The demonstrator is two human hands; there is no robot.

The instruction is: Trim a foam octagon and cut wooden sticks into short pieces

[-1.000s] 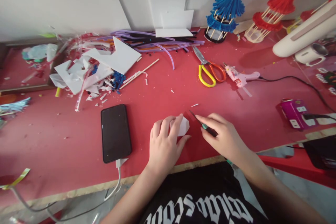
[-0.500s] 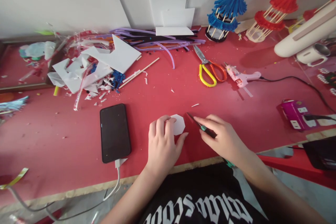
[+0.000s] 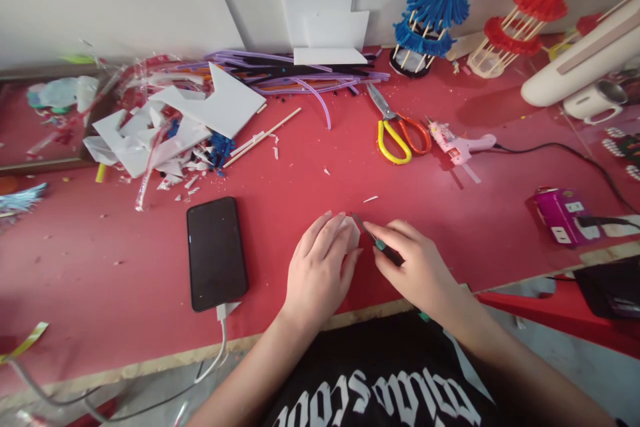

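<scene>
My left hand [image 3: 319, 268] lies over a small white many-sided piece of foam board [image 3: 355, 233] on the red table, fingers on top and thumb at its near side, holding it down. Much of the piece is hidden under the fingers. Just to the right, my right hand [image 3: 419, 268] is closed around a craft knife [image 3: 381, 245] with a green and dark handle. The forefinger stretches along the knife, and its blade points forward and left, close beside the piece's right edge. Whether the blade touches the piece I cannot tell. A thin white sliver [image 3: 371, 199] rests beyond the knife.
Left of my hands is a phone [image 3: 217, 253] on a white cable. Scissors [image 3: 395, 130], a pink glue gun [image 3: 457, 145] and a purple power socket box [image 3: 563, 217] are to the right. Foam board scraps [image 3: 200, 113] and purple pipe cleaners [image 3: 315, 90] lie farther back, near a blue model [image 3: 430, 20].
My left hand first shifted on the white piece, baring more of it, then spread farther over it. The knife in my right hand moved slightly left, closer to the piece.
</scene>
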